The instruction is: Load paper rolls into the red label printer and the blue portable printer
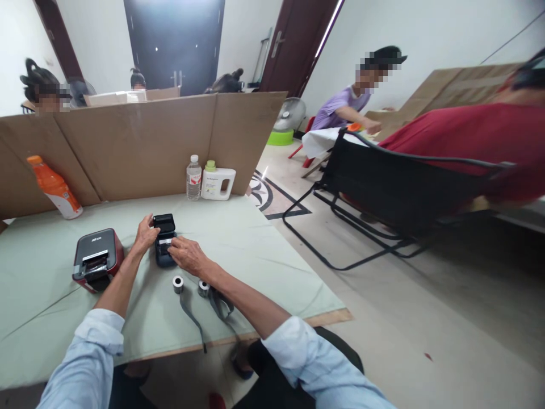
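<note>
A small black portable printer (pixel 165 257) lies on the table with its lid (pixel 164 222) raised and something white showing inside. My left hand (pixel 146 234) is at the printer's left side, its fingers closed on the edge of the raised lid. From the right, my right hand (pixel 187 255) reaches the printer body with bent fingers pressed together near the white piece. Whatever those fingertips pinch is hidden. Nearer to me lie a roll of dark tape (pixel 178 284) with its strip trailing off the table edge and a second roll (pixel 203 288), partly behind my right forearm.
A larger black-and-red printer (pixel 100 255) stands beside my left forearm. Along the cardboard screen (pixel 149 147) stand an orange bottle (pixel 55 187), a water bottle (pixel 193 179) and a white jug (pixel 218 184). Right of the table are a black folding chair (pixel 395 193) and seated people.
</note>
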`<move>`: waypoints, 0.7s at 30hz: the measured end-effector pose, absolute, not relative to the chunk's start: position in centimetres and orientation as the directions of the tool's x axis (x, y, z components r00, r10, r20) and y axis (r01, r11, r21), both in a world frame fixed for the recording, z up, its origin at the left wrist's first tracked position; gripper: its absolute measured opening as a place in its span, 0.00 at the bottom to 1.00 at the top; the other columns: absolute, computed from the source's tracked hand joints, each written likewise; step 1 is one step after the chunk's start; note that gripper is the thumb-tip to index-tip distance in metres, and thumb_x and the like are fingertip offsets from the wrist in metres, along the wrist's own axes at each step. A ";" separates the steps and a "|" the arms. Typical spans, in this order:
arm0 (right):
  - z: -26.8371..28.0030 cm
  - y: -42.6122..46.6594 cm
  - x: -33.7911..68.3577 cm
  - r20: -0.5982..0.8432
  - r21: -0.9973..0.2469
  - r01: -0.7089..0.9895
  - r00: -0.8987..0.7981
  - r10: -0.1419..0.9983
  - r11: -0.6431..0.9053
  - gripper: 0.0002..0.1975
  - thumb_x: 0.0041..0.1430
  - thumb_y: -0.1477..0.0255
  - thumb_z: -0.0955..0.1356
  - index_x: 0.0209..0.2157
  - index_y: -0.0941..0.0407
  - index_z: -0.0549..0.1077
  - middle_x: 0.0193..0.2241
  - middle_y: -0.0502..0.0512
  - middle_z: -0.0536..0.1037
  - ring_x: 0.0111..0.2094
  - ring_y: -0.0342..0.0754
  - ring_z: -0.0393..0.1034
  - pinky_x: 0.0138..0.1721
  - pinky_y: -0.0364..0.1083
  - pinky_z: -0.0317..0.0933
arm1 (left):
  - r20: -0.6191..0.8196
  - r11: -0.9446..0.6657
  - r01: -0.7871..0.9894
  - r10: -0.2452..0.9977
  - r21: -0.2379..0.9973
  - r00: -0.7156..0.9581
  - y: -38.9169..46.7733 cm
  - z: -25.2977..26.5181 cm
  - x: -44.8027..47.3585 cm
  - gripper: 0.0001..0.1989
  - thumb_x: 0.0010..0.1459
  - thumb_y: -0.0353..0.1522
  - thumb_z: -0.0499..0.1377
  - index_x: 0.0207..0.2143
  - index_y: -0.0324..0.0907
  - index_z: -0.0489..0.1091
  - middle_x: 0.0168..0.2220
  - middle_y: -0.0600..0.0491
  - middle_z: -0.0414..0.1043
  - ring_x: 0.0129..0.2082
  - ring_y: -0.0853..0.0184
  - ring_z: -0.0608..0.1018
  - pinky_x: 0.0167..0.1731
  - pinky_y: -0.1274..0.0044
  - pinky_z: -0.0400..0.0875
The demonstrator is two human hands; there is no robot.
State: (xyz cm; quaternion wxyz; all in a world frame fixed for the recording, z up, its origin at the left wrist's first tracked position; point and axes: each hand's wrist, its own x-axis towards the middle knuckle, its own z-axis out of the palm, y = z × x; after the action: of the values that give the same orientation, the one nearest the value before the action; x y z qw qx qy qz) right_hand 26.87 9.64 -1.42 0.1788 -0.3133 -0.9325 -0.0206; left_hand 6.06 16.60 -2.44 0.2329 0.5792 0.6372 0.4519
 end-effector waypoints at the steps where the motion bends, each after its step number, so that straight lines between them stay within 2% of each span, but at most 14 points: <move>1: -1.5 9.6 26.9 0.342 -0.069 0.591 -0.743 0.575 0.804 0.11 0.72 0.75 0.64 0.38 0.56 0.79 0.41 0.57 0.78 0.40 0.49 0.67 0.35 0.45 0.57 | 0.233 -0.091 0.521 0.949 0.849 -0.214 16.5 -2.4 6.1 0.37 0.47 0.24 0.59 0.63 0.36 0.68 0.58 0.40 0.76 0.57 0.55 0.79 0.59 0.65 0.74; 5: -1.7 9.5 27.0 0.345 -0.079 0.583 -0.745 0.571 0.809 0.11 0.72 0.74 0.64 0.38 0.56 0.79 0.41 0.58 0.78 0.41 0.49 0.68 0.36 0.45 0.58 | 0.303 -0.201 0.554 0.948 0.808 -0.099 14.3 -2.3 5.5 0.29 0.52 0.26 0.56 0.58 0.39 0.74 0.57 0.44 0.77 0.59 0.56 0.78 0.63 0.63 0.71; 8: -1.8 9.5 27.1 0.351 -0.117 0.575 -0.738 0.576 0.809 0.11 0.72 0.75 0.65 0.37 0.55 0.79 0.40 0.58 0.78 0.41 0.49 0.68 0.37 0.45 0.59 | 0.356 -0.313 0.629 0.933 0.712 0.061 12.0 -2.4 4.7 0.23 0.57 0.27 0.55 0.54 0.42 0.78 0.59 0.46 0.76 0.61 0.57 0.76 0.64 0.62 0.69; 11: -1.9 9.4 27.1 0.343 -0.127 0.581 -0.735 0.585 0.804 0.11 0.71 0.75 0.65 0.37 0.56 0.79 0.40 0.58 0.78 0.41 0.49 0.69 0.38 0.44 0.59 | 0.344 -0.387 0.686 0.916 0.617 0.207 9.9 -2.8 4.1 0.20 0.60 0.30 0.55 0.52 0.44 0.80 0.63 0.45 0.73 0.64 0.55 0.73 0.67 0.59 0.66; 16: -2.1 9.4 27.3 0.330 -0.103 0.577 -0.749 0.575 0.810 0.10 0.71 0.74 0.65 0.36 0.57 0.79 0.41 0.58 0.78 0.41 0.48 0.70 0.39 0.44 0.61 | 0.318 -0.396 0.754 0.912 0.525 0.258 7.8 -3.8 3.9 0.26 0.61 0.35 0.61 0.62 0.43 0.73 0.71 0.42 0.60 0.70 0.51 0.65 0.70 0.58 0.59; 19: -2.4 9.6 27.6 0.344 -0.150 0.556 -0.746 0.570 0.818 0.09 0.70 0.73 0.67 0.37 0.56 0.79 0.42 0.58 0.78 0.43 0.49 0.70 0.41 0.44 0.63 | 0.299 -0.366 0.776 0.924 0.514 0.237 7.1 -4.1 4.1 0.34 0.56 0.40 0.67 0.65 0.44 0.69 0.72 0.41 0.56 0.71 0.48 0.63 0.69 0.57 0.59; 21: -2.6 10.0 28.0 0.372 -0.204 0.544 -0.726 0.578 0.814 0.05 0.69 0.71 0.69 0.42 0.55 0.79 0.45 0.59 0.78 0.46 0.50 0.71 0.45 0.45 0.65 | 0.287 -0.352 0.782 0.930 0.514 0.230 6.8 -4.1 4.2 0.37 0.55 0.42 0.68 0.66 0.45 0.68 0.72 0.40 0.56 0.71 0.48 0.63 0.69 0.56 0.59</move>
State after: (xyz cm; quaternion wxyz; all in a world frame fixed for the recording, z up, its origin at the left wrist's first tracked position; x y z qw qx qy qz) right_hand 28.04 9.96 -2.57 0.2136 -0.3022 -0.9281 0.0402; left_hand 4.19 6.80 -4.14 0.1321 0.7731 0.5536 0.2800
